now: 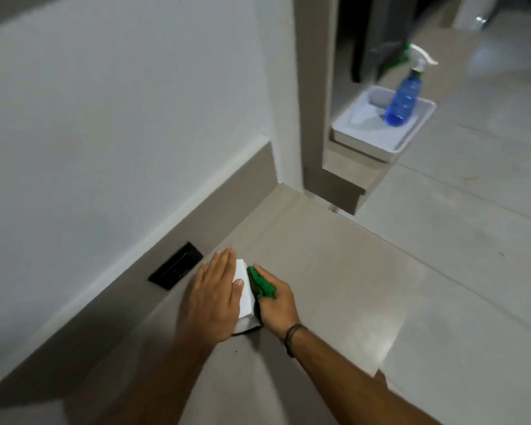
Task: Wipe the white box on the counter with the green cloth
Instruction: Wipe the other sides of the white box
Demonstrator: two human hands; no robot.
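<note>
A small white box [245,297] stands on the beige counter [319,271] close to the wall. My left hand [213,296] lies flat on top of the box, fingers together and stretched out, covering most of its lid. My right hand [278,305] is closed around a bunched green cloth [261,283] and presses it against the right side of the box. Only the top right strip and the right face of the box show.
A black wall socket [175,269] sits in the backsplash left of the box. A white tray [377,130] holding a blue spray bottle [403,96] stands on a lower shelf at the far right. The counter edge drops to tiled floor [472,240] on the right.
</note>
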